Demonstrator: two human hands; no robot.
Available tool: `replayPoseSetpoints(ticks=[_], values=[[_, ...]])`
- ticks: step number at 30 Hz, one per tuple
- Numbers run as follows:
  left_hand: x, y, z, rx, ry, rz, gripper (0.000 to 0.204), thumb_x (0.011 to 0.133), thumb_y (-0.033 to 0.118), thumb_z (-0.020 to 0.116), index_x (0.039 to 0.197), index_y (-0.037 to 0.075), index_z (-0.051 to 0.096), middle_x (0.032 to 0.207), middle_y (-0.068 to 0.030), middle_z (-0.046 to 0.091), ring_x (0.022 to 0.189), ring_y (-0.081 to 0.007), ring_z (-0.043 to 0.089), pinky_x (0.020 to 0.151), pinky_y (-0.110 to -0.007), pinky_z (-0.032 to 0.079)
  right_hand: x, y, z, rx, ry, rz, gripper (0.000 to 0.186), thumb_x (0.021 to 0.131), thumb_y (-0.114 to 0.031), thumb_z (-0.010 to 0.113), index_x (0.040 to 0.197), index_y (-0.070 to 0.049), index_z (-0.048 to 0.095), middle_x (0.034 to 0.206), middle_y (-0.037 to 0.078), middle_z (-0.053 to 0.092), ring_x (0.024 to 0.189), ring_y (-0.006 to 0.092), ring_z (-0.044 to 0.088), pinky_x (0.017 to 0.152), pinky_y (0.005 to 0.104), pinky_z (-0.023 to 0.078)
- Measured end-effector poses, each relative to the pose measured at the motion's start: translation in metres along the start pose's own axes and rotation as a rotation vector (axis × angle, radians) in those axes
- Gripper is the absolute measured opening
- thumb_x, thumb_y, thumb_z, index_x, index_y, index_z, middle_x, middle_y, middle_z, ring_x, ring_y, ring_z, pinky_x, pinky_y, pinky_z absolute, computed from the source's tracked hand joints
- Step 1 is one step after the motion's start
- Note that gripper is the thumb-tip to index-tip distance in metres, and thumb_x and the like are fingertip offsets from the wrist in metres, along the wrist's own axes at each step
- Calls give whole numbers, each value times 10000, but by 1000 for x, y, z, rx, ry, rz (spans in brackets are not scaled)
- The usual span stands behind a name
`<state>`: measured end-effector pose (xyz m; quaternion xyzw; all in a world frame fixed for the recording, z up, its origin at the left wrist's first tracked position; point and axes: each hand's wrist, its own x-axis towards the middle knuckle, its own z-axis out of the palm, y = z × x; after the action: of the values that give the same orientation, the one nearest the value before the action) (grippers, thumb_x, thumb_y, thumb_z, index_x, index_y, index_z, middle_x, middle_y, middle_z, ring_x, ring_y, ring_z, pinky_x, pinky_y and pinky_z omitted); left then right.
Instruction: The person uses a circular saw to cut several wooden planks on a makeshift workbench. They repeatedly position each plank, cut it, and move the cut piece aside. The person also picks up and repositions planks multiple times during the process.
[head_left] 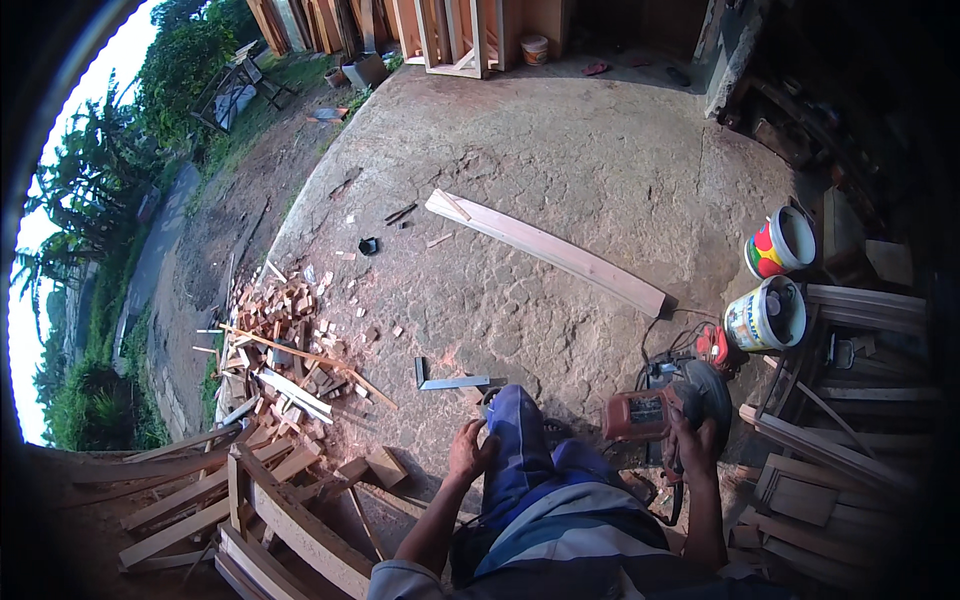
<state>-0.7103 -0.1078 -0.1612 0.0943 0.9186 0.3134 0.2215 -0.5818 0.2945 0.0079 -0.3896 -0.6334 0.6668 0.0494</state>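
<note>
My right hand (695, 445) is closed on a power saw (640, 413) with a red-brown motor housing and a dark round guard, which stands low at my right. Part of its handle is hidden under my fingers. My left hand (468, 452) rests against my left knee, in blue trousers, holding nothing that I can see. Just beyond that knee, a try square (452, 382) with a dark stock and a pale blade lies on the concrete. Farther out, a long pale plank (550, 248) lies slanted on the floor with a thin strip of wood on its far end.
Offcuts (285, 340) are heaped at the left, with longer boards (290, 520) nearer me. Two paint buckets (768, 312) stand at the right beside a small red tool (712, 345) and stacked timber (850, 420). Wooden frames (450, 40) lean at the back. A small black object (369, 246) lies left of the plank.
</note>
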Motion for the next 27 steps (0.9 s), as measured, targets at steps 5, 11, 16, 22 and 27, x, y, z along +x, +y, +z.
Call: replayPoseSetpoints(ticks=[5,11,16,22,27], values=[[148,7,10,149,-277,118,514,910,352,685,1350,94,622,1302,-198,654,1226,-409,603,1039,-480,491,30,49,-18,89,267,-90,218,998,-240,654,897,-50,620,568,6,555,371,97,474,399,255,360],[352,24,55,328,-478,140,507,920,368,671,1355,113,628,1228,-201,697,1159,-414,652,992,-509,519,97,53,14,-66,594,-160,655,884,-143,735,1461,22,474,1443,165,525,1360,267,492,1152,412,360],[552,37,126,448,-590,165,454,914,355,664,1291,104,653,1210,-203,699,1137,-414,660,963,-524,529,203,55,39,-159,576,-156,652,862,-182,736,1431,8,481,1438,156,521,1330,283,506,1126,424,376],[759,9,219,548,-595,309,363,894,307,695,1176,80,670,1196,-186,684,1154,-413,639,971,-522,523,261,88,86,36,606,353,476,895,-169,732,1298,-16,530,1219,112,563,1112,228,532,961,375,407],[897,-18,267,831,-689,429,350,852,219,753,1153,67,657,1262,-164,618,1202,-368,599,1028,-492,502,294,103,116,115,580,583,332,922,-158,729,1186,-35,571,1037,75,598,931,181,553,824,335,433]])
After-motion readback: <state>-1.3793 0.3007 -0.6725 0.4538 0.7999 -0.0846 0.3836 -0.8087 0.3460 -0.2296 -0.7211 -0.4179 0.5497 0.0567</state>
